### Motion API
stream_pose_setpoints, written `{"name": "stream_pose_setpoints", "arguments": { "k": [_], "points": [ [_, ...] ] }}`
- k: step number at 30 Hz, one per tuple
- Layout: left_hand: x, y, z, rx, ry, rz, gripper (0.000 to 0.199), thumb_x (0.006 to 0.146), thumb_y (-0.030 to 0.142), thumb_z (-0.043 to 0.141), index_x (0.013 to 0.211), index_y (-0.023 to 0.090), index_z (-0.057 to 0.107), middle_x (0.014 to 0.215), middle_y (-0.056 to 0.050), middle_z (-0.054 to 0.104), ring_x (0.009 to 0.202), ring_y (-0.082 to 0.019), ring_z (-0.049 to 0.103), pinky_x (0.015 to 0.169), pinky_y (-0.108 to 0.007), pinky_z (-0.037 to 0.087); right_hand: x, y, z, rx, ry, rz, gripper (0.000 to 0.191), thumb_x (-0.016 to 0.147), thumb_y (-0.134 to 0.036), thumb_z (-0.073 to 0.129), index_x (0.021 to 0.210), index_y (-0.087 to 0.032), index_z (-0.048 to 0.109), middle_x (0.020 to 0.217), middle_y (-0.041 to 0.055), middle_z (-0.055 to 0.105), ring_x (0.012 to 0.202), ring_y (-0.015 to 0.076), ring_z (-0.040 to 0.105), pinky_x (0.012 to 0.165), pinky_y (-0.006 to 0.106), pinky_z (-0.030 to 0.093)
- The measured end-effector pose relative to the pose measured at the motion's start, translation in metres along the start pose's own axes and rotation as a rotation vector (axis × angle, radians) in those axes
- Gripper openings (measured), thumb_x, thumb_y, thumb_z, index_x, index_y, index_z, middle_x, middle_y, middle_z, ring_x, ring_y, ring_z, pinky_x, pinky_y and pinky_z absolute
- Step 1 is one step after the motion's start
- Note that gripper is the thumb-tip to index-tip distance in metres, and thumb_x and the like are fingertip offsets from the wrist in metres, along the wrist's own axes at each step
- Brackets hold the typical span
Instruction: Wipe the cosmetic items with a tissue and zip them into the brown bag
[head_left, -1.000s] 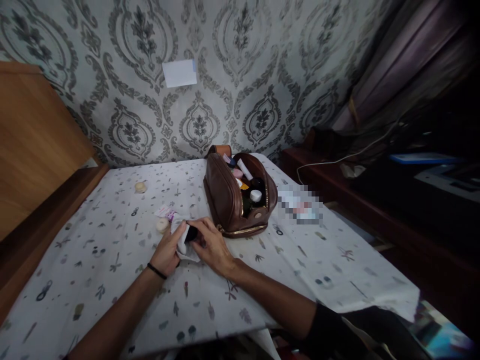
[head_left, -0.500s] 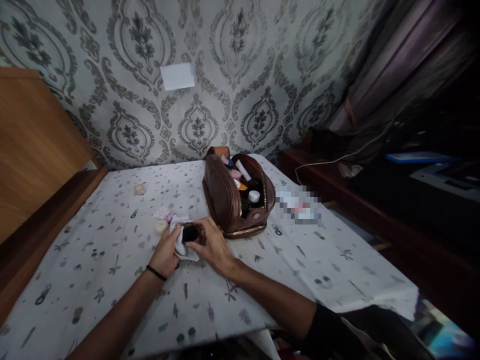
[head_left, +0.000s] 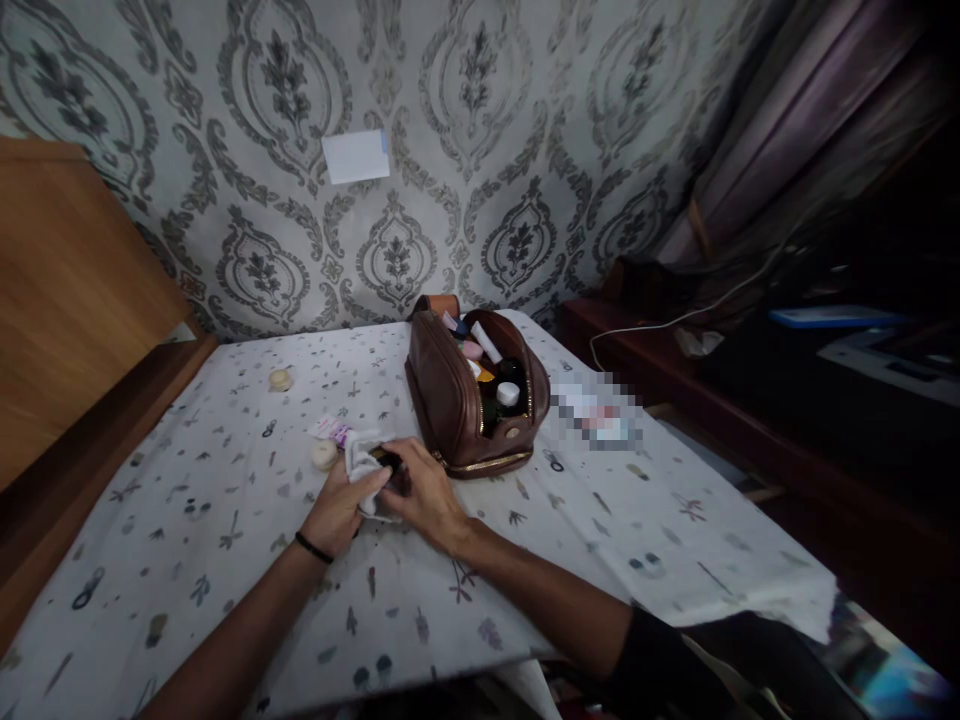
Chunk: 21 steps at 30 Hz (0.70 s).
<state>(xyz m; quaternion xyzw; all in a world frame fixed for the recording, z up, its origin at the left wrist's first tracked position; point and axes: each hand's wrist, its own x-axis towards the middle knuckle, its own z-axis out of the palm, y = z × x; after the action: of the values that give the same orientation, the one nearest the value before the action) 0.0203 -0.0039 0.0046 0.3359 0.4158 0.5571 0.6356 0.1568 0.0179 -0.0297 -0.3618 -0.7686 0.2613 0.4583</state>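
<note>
The small black object (head_left: 390, 461), mostly covered by fingers, is between the left hand (head_left: 337, 514), which clasps a crumpled white cloth (head_left: 361, 460) against it, and the right hand (head_left: 427, 494), whose fingers grip its right side. Watching remotely, I find neither hand nearer, and its long axis I cannot tell.

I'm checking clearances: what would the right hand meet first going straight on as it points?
Past the dark item it holds, the right hand would probably meet the white cloth in the left hand; depth is unclear.
</note>
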Motion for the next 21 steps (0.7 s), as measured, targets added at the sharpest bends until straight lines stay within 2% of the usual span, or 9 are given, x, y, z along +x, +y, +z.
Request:
{"name": "stream_pose_setpoints", "arguments": {
  "k": [3, 9, 14, 18, 21],
  "points": [
    [0.000, -0.001, 0.001, 0.003, 0.010, 0.009, 0.056, 0.054, 0.027, 0.090, 0.104, 0.016, 0.067, 0.099, -0.006, 0.074, 0.095, -0.022, 0.067, 0.087, -0.032, 0.052, 0.000, 0.000, 0.001, -0.006, -0.013, -0.020, 0.051, 0.074, -0.008, 0.063, 0.122, -0.021, 0.054, 0.113, 0.0080, 0.059, 0.107, 0.0217, 0.058, 0.092, 0.036, 0.050],
    [0.002, -0.004, 0.000, -0.004, 0.072, 0.043, 0.049, 0.057, 0.031, 0.089, 0.098, 0.016, 0.067, 0.093, -0.004, 0.073, 0.086, -0.018, 0.067, 0.081, -0.028, 0.051, -0.001, -0.006, 0.000, 0.012, -0.052, -0.003, 0.053, 0.072, -0.005, 0.061, 0.122, -0.020, 0.055, 0.115, 0.0089, 0.057, 0.105, 0.0214, 0.057, 0.087, 0.035, 0.051],
    [0.005, -0.006, -0.003, -0.056, 0.152, 0.032, 0.044, 0.064, 0.041, 0.084, 0.095, 0.016, 0.067, 0.091, -0.005, 0.074, 0.093, -0.022, 0.068, 0.081, -0.030, 0.052, 0.000, -0.010, 0.001, 0.020, -0.054, 0.054, 0.053, 0.072, -0.007, 0.064, 0.122, -0.023, 0.054, 0.115, 0.0071, 0.055, 0.101, 0.0200, 0.057, 0.083, 0.033, 0.052],
    [0.009, -0.006, -0.008, -0.103, 0.152, 0.015, 0.043, 0.067, 0.043, 0.082, 0.096, 0.016, 0.067, 0.090, -0.005, 0.075, 0.098, -0.023, 0.069, 0.084, -0.031, 0.053, 0.001, -0.008, 0.001, 0.042, 0.008, 0.119, 0.049, 0.072, -0.009, 0.070, 0.117, -0.021, 0.056, 0.108, 0.0053, 0.057, 0.097, 0.0193, 0.058, 0.084, 0.034, 0.051],
    [0.010, -0.006, -0.010, -0.123, 0.139, 0.009, 0.044, 0.069, 0.043, 0.080, 0.099, 0.014, 0.067, 0.091, -0.006, 0.075, 0.098, -0.024, 0.069, 0.083, -0.032, 0.054, 0.002, -0.006, -0.001, 0.031, 0.003, 0.181, 0.045, 0.072, -0.013, 0.075, 0.114, -0.019, 0.058, 0.102, 0.0042, 0.057, 0.090, 0.0180, 0.058, 0.082, 0.033, 0.051]
  ]
}}
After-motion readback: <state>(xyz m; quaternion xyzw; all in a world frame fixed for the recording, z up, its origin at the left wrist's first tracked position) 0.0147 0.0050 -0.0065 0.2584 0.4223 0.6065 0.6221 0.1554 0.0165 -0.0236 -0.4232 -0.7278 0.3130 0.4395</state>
